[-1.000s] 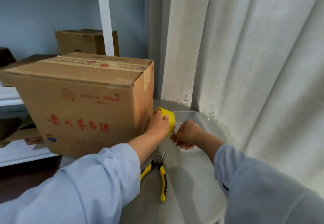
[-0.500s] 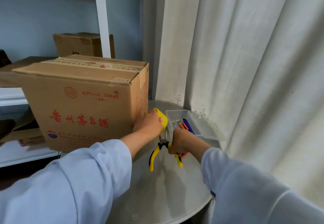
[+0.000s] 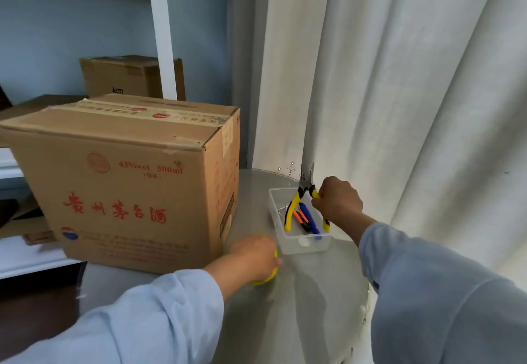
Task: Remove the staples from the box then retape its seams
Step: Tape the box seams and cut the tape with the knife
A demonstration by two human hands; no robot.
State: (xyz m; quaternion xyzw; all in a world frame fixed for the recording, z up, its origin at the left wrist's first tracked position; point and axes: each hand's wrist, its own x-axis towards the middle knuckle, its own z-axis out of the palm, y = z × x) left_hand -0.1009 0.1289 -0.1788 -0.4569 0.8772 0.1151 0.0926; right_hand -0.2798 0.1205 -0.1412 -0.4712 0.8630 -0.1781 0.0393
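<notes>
A large brown cardboard box (image 3: 128, 187) with red print stands on the round grey table (image 3: 299, 306), its top seam taped. My left hand (image 3: 253, 255) grips a yellow tape roll (image 3: 269, 276) low beside the box's near right corner; the hand hides most of the roll. My right hand (image 3: 336, 198) holds one handle of the yellow-handled pliers (image 3: 299, 201), jaws pointing up, over a clear plastic tray (image 3: 302, 245).
The tray holds an orange and a blue tool and a few loose staples. White curtains hang close behind and right of the table. A white shelf post and another cardboard box (image 3: 128, 78) stand behind the big box.
My right hand picked the pliers up off the table and carried them over the tray. My left hand drew the tape roll back toward me along the box's side.
</notes>
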